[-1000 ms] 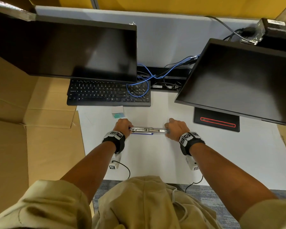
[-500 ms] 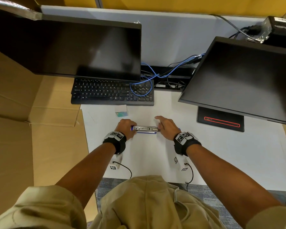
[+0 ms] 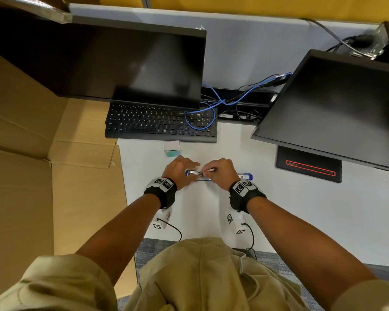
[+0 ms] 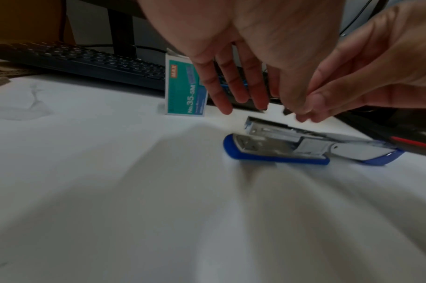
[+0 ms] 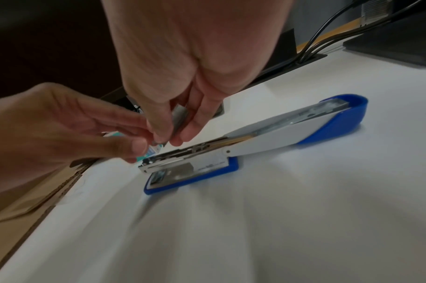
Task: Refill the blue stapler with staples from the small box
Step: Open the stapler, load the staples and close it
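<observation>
From the head view I see my left hand [image 3: 182,170] and right hand [image 3: 220,172] meeting over the blue stapler [image 3: 245,176], which lies folded open and flat on the white tabletop [image 3: 301,209], near its middle, long axis running left to right, parallel to the near edge. The small box [image 3: 172,148] sits just beyond my left hand, close to the keyboard [image 3: 160,124] along the far edge. In the left wrist view my left hand [image 4: 243,47] hangs with fingers straight and spread, holding nothing, its tips above the stapler's [image 4: 304,145] metal magazine; the blue base points toward the camera's left. The box [image 4: 185,88] stands upright on end, teal, and reads "MAX" and "No.35-5M"; the smaller print is too blurred for me. My right hand [image 4: 352,80] comes in beside it with fingertips bunched. In the right wrist view my right hand [image 5: 182,67] pinches a strip of staples [image 5: 179,118] between thumb and fingers, just above the open magazine of the stapler [image 5: 267,141]; my left hand's [image 5: 61,124] fingertips touch the same spot. The stapler's blue cover end points toward the far right.
</observation>
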Action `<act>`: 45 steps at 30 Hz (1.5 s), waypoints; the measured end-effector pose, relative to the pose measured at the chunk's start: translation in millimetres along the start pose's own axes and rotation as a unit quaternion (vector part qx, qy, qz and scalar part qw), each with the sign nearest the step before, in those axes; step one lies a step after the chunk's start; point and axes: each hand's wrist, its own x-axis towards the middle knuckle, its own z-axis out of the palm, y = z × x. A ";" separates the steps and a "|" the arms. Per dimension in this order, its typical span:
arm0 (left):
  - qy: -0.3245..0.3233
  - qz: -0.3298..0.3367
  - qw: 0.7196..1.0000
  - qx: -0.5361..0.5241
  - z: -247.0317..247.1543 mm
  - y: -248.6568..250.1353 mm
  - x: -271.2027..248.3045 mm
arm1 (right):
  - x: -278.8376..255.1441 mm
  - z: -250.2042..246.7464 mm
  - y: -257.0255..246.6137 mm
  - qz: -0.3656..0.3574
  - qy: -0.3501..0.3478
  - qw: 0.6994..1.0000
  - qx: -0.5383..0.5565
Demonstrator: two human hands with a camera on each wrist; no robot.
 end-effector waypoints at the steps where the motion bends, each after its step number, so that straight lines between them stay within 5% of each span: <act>1: -0.003 0.011 1.000 -0.006 -0.9 3.8 1.3 | -0.3 1.3 -2.9 -0.009 0.000 1.000 0.007; 8: -0.032 -0.029 0.999 -0.027 -2.9 2.5 9.8 | 4.0 6.5 0.6 0.024 0.000 0.999 0.042; 15: -0.039 -0.018 0.999 0.008 2.8 -1.2 8.7 | -2.0 5.0 -1.1 -0.036 -0.047 0.985 -0.163; 23: -0.033 -0.044 0.998 0.016 5.6 -9.2 3.9 | -7.5 9.4 1.4 -0.067 -0.030 0.972 -0.225; 45: -0.026 -0.056 0.998 0.023 16.2 -14.5 8.3 | -10.8 9.7 -5.6 -0.047 -0.027 0.970 -0.239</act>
